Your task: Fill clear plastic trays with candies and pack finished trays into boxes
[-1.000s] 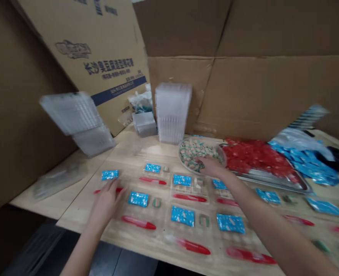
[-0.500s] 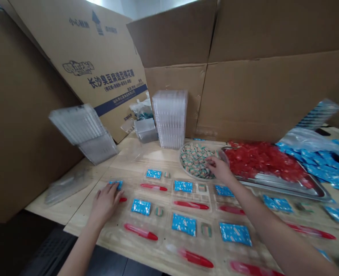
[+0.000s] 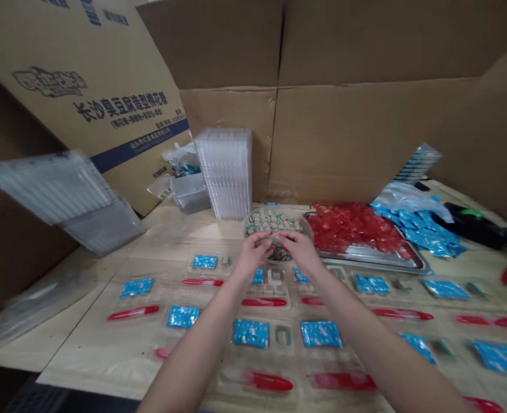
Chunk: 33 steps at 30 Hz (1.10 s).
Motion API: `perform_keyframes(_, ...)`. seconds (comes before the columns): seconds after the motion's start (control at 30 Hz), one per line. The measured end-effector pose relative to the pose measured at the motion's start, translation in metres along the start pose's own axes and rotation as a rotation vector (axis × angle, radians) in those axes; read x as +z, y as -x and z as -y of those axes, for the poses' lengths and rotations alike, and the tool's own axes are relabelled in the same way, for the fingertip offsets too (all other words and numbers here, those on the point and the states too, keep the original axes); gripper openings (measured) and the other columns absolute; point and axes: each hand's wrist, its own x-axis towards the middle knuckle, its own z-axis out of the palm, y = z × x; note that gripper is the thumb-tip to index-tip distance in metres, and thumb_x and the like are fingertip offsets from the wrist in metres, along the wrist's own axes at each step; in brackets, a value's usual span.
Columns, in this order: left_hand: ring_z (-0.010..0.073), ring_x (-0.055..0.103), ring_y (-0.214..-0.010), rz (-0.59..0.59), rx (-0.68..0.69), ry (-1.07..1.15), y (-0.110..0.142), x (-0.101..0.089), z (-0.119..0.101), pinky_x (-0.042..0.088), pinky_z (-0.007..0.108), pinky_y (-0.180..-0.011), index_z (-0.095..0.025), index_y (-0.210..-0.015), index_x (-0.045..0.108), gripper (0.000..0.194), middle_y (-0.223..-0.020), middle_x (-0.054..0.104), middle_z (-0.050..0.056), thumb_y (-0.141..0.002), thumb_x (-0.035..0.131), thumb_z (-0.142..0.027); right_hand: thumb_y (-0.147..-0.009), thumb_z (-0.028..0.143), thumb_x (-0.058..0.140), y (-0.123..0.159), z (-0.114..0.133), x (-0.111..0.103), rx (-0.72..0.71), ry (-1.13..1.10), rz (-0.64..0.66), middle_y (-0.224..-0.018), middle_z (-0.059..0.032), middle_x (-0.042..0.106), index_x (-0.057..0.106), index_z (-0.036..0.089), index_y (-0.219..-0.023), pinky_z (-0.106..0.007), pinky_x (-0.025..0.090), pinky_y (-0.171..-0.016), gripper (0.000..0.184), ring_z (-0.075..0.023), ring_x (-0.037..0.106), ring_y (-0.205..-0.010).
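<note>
Over the round clear bowl (image 3: 309,228) full of small green-and-beige striped squares (image 3: 270,219), my two hands meet at the fingertips. My left hand (image 3: 254,250) and my right hand (image 3: 297,248) both pinch what looks like one small striped square (image 3: 275,238), mostly hidden by the fingers. Below them clear plastic trays lie in rows. Many hold a blue printed packet (image 3: 250,333) and a red pen-shaped item (image 3: 264,302). Some also hold a striped square, such as the square (image 3: 283,335) beside that packet.
Right of the bowl, a metal tray (image 3: 423,265) carries a heap of red wrapped pieces (image 3: 357,226). Blue packets (image 3: 425,226) are piled beyond it. Stacked clear trays (image 3: 225,175) stand against cardboard (image 3: 343,132) at the back; another stack (image 3: 64,189) leans at left.
My left hand has left the blue packet at the left and come to the bowl. My right hand has drawn back from the squares to meet it. The view has turned right.
</note>
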Motion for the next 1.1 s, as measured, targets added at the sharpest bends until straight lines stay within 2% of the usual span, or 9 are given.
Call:
perform_keyframes(0.1, 0.0084, 0.061, -0.064, -0.035, -0.047, 0.031, -0.015, 0.012, 0.006, 0.05, 0.026, -0.074, -0.013, -0.087, 0.063, 0.023, -0.073, 0.065, 0.001, -0.065, 0.071, -0.013, -0.067, 0.04, 0.062, 0.0, -0.003, -0.009, -0.049, 0.112, -0.056, -0.079, -0.0027, 0.069, 0.07, 0.017, -0.086, -0.023, 0.044, -0.052, 0.03, -0.0139, 0.058, -0.064)
perform_keyframes(0.23, 0.0082, 0.061, -0.061, -0.051, -0.057, 0.023, -0.022, 0.008, 0.01, 0.05, 0.023, -0.069, -0.013, -0.085, 0.063, 0.017, -0.066, 0.064, 0.0, -0.068, 0.068, -0.012, -0.071, 0.039, 0.058, -0.005, -0.006, -0.027, -0.122, 0.22, -0.093, -0.079, -0.0037, 0.069, 0.069, 0.017, -0.086, -0.025, 0.045, -0.054, 0.029, -0.0155, 0.059, -0.066)
perform_keyframes(0.4, 0.0084, 0.061, -0.061, -0.065, -0.088, 0.024, -0.024, 0.004, 0.015, 0.05, 0.024, -0.069, -0.011, -0.079, 0.064, 0.015, -0.068, 0.065, 0.001, -0.065, 0.07, -0.008, -0.074, 0.029, 0.059, -0.011, -0.01, -0.033, -0.298, 0.514, 0.065, -0.081, -0.0031, 0.069, 0.067, 0.019, -0.089, -0.027, 0.047, -0.064, 0.019, -0.0155, 0.061, -0.071)
perform_keyframes(0.5, 0.0068, 0.06, -0.062, -0.078, -0.103, 0.049, -0.023, 0.003, 0.016, 0.05, 0.021, -0.069, -0.012, -0.075, 0.064, 0.011, -0.068, 0.065, 0.001, -0.067, 0.069, -0.007, -0.076, 0.025, 0.058, -0.011, -0.013, -0.029, -0.392, 0.653, 0.06, -0.083, -0.0034, 0.068, 0.065, 0.02, -0.086, -0.028, 0.047, -0.069, 0.014, -0.0159, 0.061, -0.074)
perform_keyframes(0.6, 0.0069, 0.061, -0.063, -0.079, -0.13, 0.073, -0.023, 0.001, 0.015, 0.05, 0.021, -0.069, -0.011, -0.074, 0.065, 0.006, -0.069, 0.065, 0.001, -0.07, 0.066, -0.006, -0.076, 0.025, 0.057, -0.008, -0.015, -0.025, -0.387, 0.702, 0.017, -0.079, -0.0027, 0.068, 0.064, 0.02, -0.079, -0.028, 0.046, -0.068, 0.009, -0.0163, 0.061, -0.073)
perform_keyframes(0.7, 0.0073, 0.061, -0.062, -0.089, -0.149, 0.087, -0.024, 0.0, 0.016, 0.05, 0.022, -0.07, -0.011, -0.074, 0.065, 0.005, -0.068, 0.065, 0.002, -0.071, 0.066, -0.007, -0.075, 0.027, 0.057, -0.006, -0.014, -0.023, -0.34, 0.639, -0.047, -0.075, -0.0026, 0.067, 0.064, 0.019, -0.075, -0.028, 0.046, -0.066, 0.011, -0.0163, 0.06, -0.069)
perform_keyframes(0.8, 0.0077, 0.061, -0.061, -0.092, -0.161, 0.091, -0.025, 0.001, 0.017, 0.05, 0.023, -0.07, -0.01, -0.075, 0.066, 0.006, -0.068, 0.066, 0.003, -0.071, 0.066, -0.007, -0.074, 0.033, 0.057, -0.009, -0.014, -0.024, -0.245, 0.476, -0.005, -0.07, -0.002, 0.067, 0.064, 0.018, -0.074, -0.026, 0.046, -0.061, 0.017, -0.0157, 0.06, -0.065)
perform_keyframes(0.87, 0.0085, 0.062, -0.061, -0.078, -0.171, 0.095, -0.024, 0.0, 0.016, 0.051, 0.023, -0.07, -0.01, -0.077, 0.067, 0.006, -0.069, 0.067, 0.004, -0.071, 0.065, -0.007, -0.072, 0.035, 0.059, -0.013, -0.015, -0.025, -0.211, 0.445, 0.014, -0.069, -0.0016, 0.067, 0.065, 0.018, -0.073, -0.026, 0.045, -0.06, 0.018, -0.0156, 0.06, -0.064)
perform_keyframes(1.1, 0.0093, 0.063, -0.065, -0.029, -0.188, 0.089, -0.019, -0.003, 0.012, 0.051, 0.021, -0.068, -0.011, -0.079, 0.069, 0.008, -0.073, 0.068, 0.005, -0.072, 0.066, -0.014, -0.073, 0.029, 0.057, -0.014, -0.015, -0.023, -0.27, 0.591, 0.044, -0.073, -0.0006, 0.069, 0.066, 0.02, -0.075, -0.027, 0.045, -0.066, 0.012, -0.0156, 0.061, -0.068)
